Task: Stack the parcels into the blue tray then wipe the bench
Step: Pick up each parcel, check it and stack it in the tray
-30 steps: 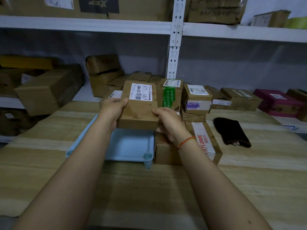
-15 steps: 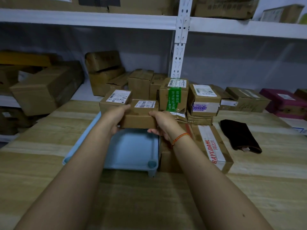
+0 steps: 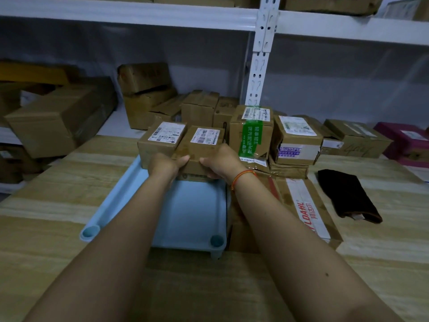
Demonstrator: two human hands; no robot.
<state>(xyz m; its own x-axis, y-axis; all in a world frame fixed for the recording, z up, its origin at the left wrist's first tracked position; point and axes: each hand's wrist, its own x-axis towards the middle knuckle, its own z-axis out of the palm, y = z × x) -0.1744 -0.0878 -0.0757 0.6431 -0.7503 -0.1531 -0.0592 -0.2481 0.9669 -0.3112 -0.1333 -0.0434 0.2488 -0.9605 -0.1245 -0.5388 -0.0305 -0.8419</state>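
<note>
Parcels fill the far end of the blue tray: the small parcel sits there, gripped at its near corners by the left hand and right hand, thumbs on top. A second labelled parcel touches it at nine o'clock. At three o'clock stand a green-taped box and more boxes; a dark cloth lies on the wooden bench.
</note>
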